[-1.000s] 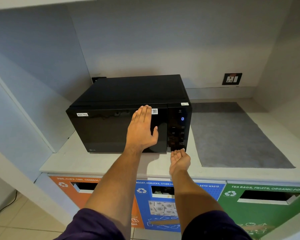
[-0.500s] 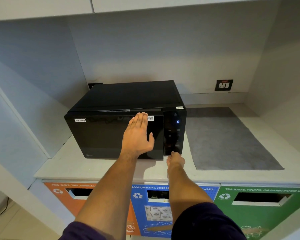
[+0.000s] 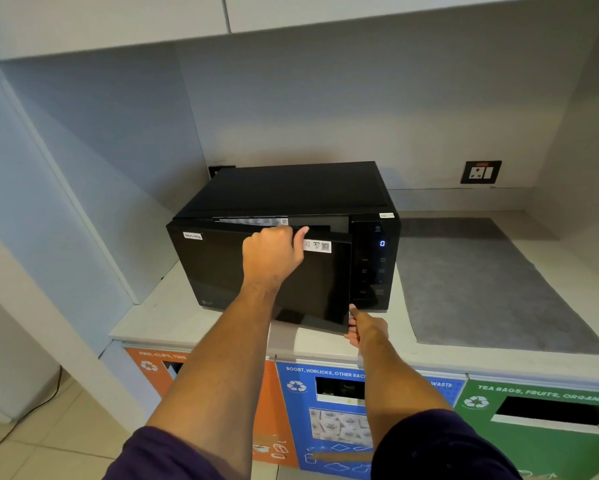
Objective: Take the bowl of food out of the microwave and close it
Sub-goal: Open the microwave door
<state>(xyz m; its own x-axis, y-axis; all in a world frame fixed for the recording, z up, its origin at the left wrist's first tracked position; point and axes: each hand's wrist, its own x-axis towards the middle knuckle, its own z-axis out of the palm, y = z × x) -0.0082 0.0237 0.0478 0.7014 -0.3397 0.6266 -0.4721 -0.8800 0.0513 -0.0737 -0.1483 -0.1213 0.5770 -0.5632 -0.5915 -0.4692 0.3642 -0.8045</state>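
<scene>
A black microwave (image 3: pixel 291 192) stands on a pale counter (image 3: pixel 159 323) in an alcove. Its door (image 3: pixel 319 285) is swung out a little on the right side, hinged at the left. My left hand (image 3: pixel 270 254) curls its fingers over the door's top edge. My right hand (image 3: pixel 364 329) touches the door's lower right corner from below. The panel (image 3: pixel 374 265) to the right of the door shows a blue "0". The inside of the microwave is hidden, and no bowl is visible.
A grey mat (image 3: pixel 481 289) lies on the counter right of the microwave. A wall socket (image 3: pixel 481 172) sits behind it. Orange (image 3: pixel 267 410), blue (image 3: pixel 325 410) and green (image 3: pixel 540 417) waste bins line the front below. Cabinets hang overhead.
The door was shut with my left palm flat on it; now it stands ajar, my left fingers hooked over its top. My right hand moved from the panel's bottom to the door's corner.
</scene>
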